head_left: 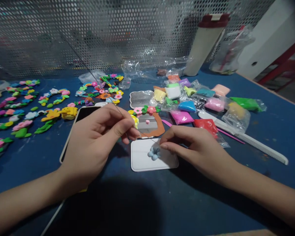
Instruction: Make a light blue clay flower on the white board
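At the left of the blue table (272, 124), bright clay flowers (51, 114), then the left hand (95, 144) over a phone (82, 113), thumb and fingers squeezed shut on a thin wire (149, 138). In the middle, a small blue flower (154, 153) on a white card (141, 161), just beside the right hand (196, 149), fingertips bunched at the wire's end; cannot tell if pinching it. Further right, clay bags (186, 106) and a comb (255, 144).

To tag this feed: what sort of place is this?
Probably a clay-craft bench: small clear bags of coloured clay, rows of colourful clay flowers on the blue tabletop, and a pale blue clay flower on a white plastic board, where the left hand pinches a thin metal needle.
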